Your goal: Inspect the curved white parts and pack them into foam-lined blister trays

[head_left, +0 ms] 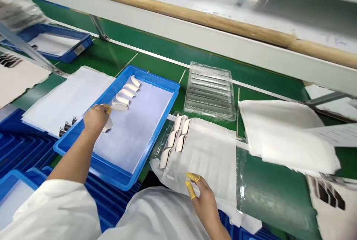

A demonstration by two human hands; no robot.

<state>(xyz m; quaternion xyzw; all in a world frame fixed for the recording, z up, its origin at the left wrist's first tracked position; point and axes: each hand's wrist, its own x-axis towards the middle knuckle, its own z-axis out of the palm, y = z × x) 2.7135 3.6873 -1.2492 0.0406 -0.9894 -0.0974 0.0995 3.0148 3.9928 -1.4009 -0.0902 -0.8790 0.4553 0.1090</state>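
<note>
Tray wall [155, 136] separates left hand [96, 118] from right hand [205, 199].

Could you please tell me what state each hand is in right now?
Left hand: closed, holding a white curved piece.
Right hand: open, holding nothing.

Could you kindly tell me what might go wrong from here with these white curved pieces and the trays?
The white curved piece at the left hand's fingertips lies close to a row of others in the blue tray, so a slip might knock them out of line. The clear plastic tray lies partly under a white sheet near the right hand; tugging that sheet could drag the pieces out of its slots.
</note>
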